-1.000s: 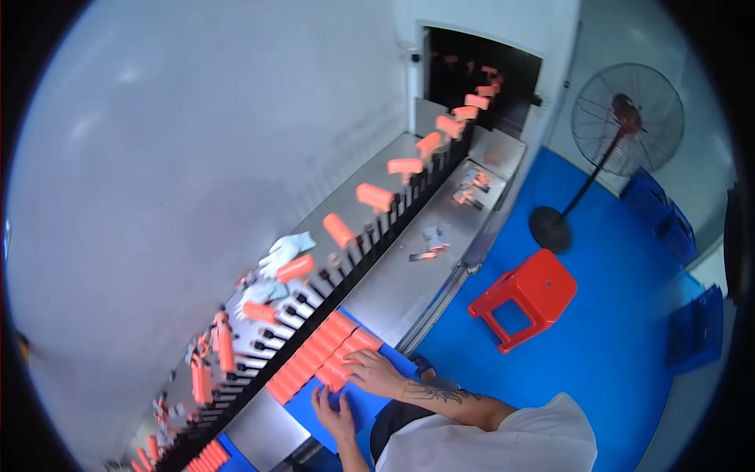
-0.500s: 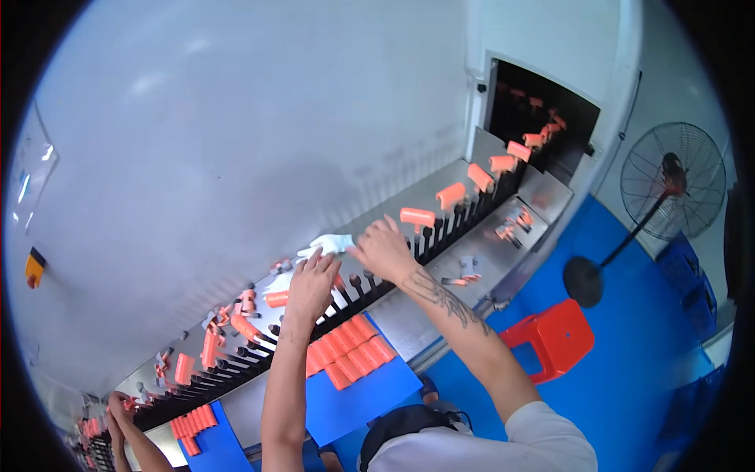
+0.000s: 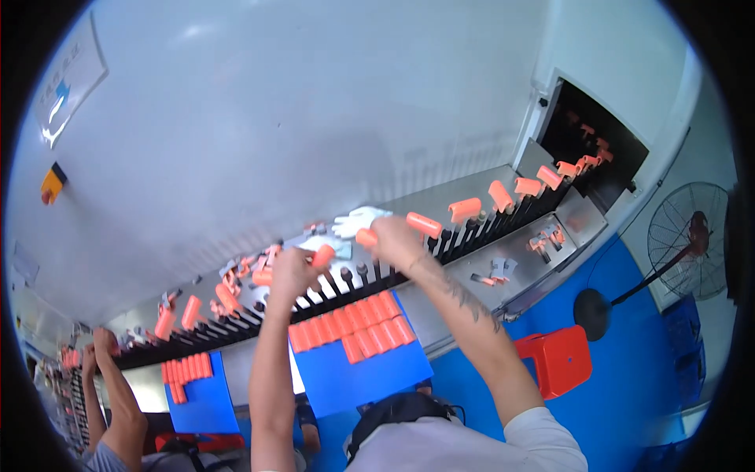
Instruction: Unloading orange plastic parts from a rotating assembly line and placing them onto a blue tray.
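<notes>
My left hand (image 3: 292, 273) is closed on an orange curved plastic piece (image 3: 322, 256), which sticks out past the fingers above the row of black pegs (image 3: 346, 275). A second orange piece (image 3: 366, 237) shows at the fingers of my right hand (image 3: 395, 240), which is closed on it. A white glove (image 3: 360, 221) lies just behind that hand. More orange curved pieces (image 3: 465, 210) sit on pegs to the right. In front of the pegs, rows of orange pieces (image 3: 346, 318) lie side by side on a blue sheet (image 3: 338, 385).
At the far left a co-worker's hands (image 3: 102, 346) are over the same line, near another blue sheet (image 3: 208, 401). Small orange and grey parts (image 3: 497, 271) lie on the metal ledge. A red stool (image 3: 562, 362) and a standing fan (image 3: 692, 236) are at the right.
The view has shifted, moving the scene. Both hands now hold orange pieces that did not show in them before. More orange pieces are visible on the blue sheet.
</notes>
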The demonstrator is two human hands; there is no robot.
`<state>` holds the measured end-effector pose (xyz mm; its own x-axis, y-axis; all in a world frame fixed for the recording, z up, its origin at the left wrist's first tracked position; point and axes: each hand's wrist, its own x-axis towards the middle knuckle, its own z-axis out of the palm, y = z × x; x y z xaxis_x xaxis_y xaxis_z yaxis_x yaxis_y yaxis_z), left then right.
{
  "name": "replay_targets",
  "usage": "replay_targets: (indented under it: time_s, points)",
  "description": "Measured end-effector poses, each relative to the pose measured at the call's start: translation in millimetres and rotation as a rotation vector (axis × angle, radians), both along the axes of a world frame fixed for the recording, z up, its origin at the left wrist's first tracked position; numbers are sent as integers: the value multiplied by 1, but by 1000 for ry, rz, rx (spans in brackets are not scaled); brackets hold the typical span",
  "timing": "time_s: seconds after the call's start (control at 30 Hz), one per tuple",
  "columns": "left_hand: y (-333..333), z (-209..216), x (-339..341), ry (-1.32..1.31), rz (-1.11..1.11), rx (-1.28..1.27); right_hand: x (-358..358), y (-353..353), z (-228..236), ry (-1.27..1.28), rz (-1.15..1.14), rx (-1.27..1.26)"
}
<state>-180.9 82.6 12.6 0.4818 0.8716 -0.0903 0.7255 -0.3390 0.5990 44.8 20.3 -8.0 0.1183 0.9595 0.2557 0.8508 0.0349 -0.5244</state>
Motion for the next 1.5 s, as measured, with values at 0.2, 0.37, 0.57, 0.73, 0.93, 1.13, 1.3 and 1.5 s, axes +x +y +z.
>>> replay_targets:
  time_s: [0.2,0.37,0.57,0.73,0.93,1.13,1.3,1.5]
  points:
    - [-38,-13,-106,-572,307,251,-28,-25,-1,798,-84,264]
    - [-117,-129,-173,-90,-177,264,-148,-126,-141,828,173,-188]
    - [-144,-219,-179,-28,-136,407,-224,-133,-196,-16,187,188]
    - [-178,-241,-188,-230,326,365,-237,-150,-218,-91,190,80]
    - [-180,-223,-168,-225,416,104,-241,-159,-205,-24,159,15]
    - [-174,-242,-165,-319,501,-54,-253,-164,-210,-4,80,-74]
    - [-167,-248,-177,-293,523,-156,-262,-165,-213,91,-102,15]
    - [-149,-255,-166,-161,390,-4,-275,-165,-223,151,-134,-195]
